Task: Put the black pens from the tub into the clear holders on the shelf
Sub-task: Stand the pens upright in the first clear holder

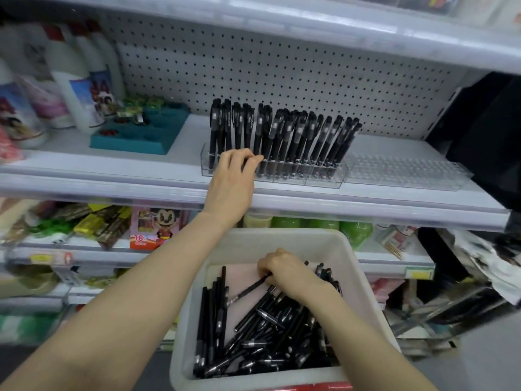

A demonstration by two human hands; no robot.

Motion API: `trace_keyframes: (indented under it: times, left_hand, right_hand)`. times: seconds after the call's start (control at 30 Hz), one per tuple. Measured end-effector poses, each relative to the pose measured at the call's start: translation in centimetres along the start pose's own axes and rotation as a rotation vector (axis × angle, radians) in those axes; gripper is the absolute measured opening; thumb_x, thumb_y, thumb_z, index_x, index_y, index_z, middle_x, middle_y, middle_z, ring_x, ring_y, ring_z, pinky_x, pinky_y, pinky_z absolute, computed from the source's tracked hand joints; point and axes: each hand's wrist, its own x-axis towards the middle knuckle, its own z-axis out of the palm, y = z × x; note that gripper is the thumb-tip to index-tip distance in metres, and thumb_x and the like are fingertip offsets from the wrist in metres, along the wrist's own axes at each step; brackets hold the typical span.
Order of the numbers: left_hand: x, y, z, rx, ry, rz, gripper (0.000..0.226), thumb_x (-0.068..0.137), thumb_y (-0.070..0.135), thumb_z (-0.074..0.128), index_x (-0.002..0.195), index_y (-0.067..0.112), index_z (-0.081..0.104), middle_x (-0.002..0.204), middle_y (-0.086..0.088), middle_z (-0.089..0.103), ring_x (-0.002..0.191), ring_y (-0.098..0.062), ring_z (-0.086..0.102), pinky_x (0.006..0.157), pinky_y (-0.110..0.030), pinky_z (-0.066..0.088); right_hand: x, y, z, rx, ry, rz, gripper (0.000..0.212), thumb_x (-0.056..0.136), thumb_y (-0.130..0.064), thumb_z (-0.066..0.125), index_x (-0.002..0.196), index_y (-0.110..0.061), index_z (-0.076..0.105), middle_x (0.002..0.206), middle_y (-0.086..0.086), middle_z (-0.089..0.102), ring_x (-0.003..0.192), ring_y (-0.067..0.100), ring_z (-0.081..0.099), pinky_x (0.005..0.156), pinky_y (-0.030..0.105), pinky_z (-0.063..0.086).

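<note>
A white tub (355, 266) below the shelf holds a heap of black pens (270, 334). My right hand (287, 270) is down inside it, fingers closed on one black pen (248, 289) that sticks out to the left. On the shelf a clear holder (324, 177) stands packed with upright black pens (293, 136). My left hand (234, 179) rests at the holder's left front, fingers curled against the pens there; whether it grips one is hidden. A second clear holder (406, 172) to the right stands empty.
A teal tray (135, 136) with small items and several white bottles (73, 80) stand on the shelf's left. A black object (485, 131) blocks the right end. The upper shelf edge (310, 26) hangs overhead. Packaged goods fill the lower shelves.
</note>
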Motion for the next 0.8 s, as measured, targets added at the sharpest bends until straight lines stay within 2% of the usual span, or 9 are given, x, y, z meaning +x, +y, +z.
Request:
trace_keyframes:
  times: [0.1,0.23,0.33,0.43,0.53,0.6,0.7,0.8]
  left_hand:
    - [0.1,-0.2,-0.2,-0.017,-0.005,0.022,0.051,0.087,-0.003,0.063,0.136,0.008,0.053,0.129,-0.009,0.052,0.121,-0.027,0.040,0.103,-0.038,0.044]
    - [0.6,-0.2,-1.0,-0.089,-0.058,-0.027,0.050,0.091,-0.005,0.057,0.137,0.014,0.054,0.132,-0.003,0.054,0.126,-0.021,0.040,0.108,-0.038,0.040]
    - [0.7,-0.3,-1.5,-0.085,-0.084,-0.025,0.046,0.095,0.003,0.056,0.139,0.017,0.053,0.134,-0.001,0.054,0.128,-0.019,0.039,0.108,-0.037,0.040]
    - [0.8,-0.2,-1.8,-0.071,-0.105,-0.022,0.045,0.096,0.010,0.056,0.140,0.018,0.052,0.134,-0.001,0.053,0.128,-0.020,0.038,0.107,-0.038,0.041]
    - [1.0,0.1,-1.9,-0.057,-0.113,-0.041,0.044,0.096,0.013,0.057,0.140,0.020,0.052,0.133,0.000,0.052,0.127,-0.020,0.038,0.107,-0.037,0.040]
    - [1.0,0.2,-1.8,-0.050,-0.102,-0.046,0.043,0.095,0.012,0.058,0.138,0.019,0.054,0.130,0.000,0.054,0.124,-0.020,0.040,0.105,-0.037,0.041]
    - [1.0,0.2,-1.5,-0.037,-0.077,-0.059,0.043,0.092,0.010,0.062,0.135,0.018,0.057,0.123,-0.001,0.056,0.119,-0.021,0.042,0.101,-0.036,0.043]
    - [0.9,0.3,-0.9,-0.014,-0.040,-0.067,0.045,0.087,0.008,0.068,0.130,0.017,0.060,0.116,-0.001,0.056,0.111,-0.021,0.045,0.096,-0.035,0.047]
  right_hand:
    - [-1.0,1.8,-2.4,0.110,0.086,0.081,0.009,0.085,-0.013,0.066,0.093,-0.017,0.063,0.096,0.001,0.066,0.095,0.020,0.052,0.076,0.029,0.039]
    - [-2.7,3.4,-5.0,0.510,0.309,0.199,0.013,0.086,-0.012,0.069,0.090,-0.022,0.061,0.083,-0.008,0.065,0.078,0.012,0.060,0.071,0.020,0.044]
    - [-3.3,3.3,-6.5,0.768,0.467,0.240,0.016,0.089,-0.011,0.066,0.101,-0.021,0.060,0.082,-0.001,0.071,0.070,0.013,0.066,0.072,0.015,0.049]
    - [-3.3,2.9,-8.5,0.922,0.567,0.239,0.020,0.093,-0.012,0.062,0.110,-0.020,0.058,0.083,0.000,0.073,0.072,0.016,0.068,0.075,0.016,0.051]
    - [-2.9,2.6,-10.7,0.982,0.652,0.225,0.009,0.096,-0.020,0.059,0.103,-0.015,0.058,0.087,0.004,0.074,0.076,0.019,0.070,0.079,0.029,0.056]
    - [-2.5,2.6,-12.2,0.968,0.744,0.235,0.010,0.097,-0.023,0.057,0.097,-0.014,0.059,0.088,0.007,0.071,0.074,0.019,0.069,0.079,0.037,0.057]
    - [-1.7,3.4,-14.7,0.895,0.888,0.255,0.004,0.096,-0.018,0.059,0.099,-0.016,0.058,0.086,0.008,0.068,0.070,0.016,0.067,0.077,0.039,0.059]
    - [-0.6,4.0,-16.8,0.862,0.994,0.300,0.012,0.095,-0.016,0.059,0.102,-0.006,0.056,0.082,0.010,0.069,0.067,0.016,0.069,0.073,0.040,0.060]
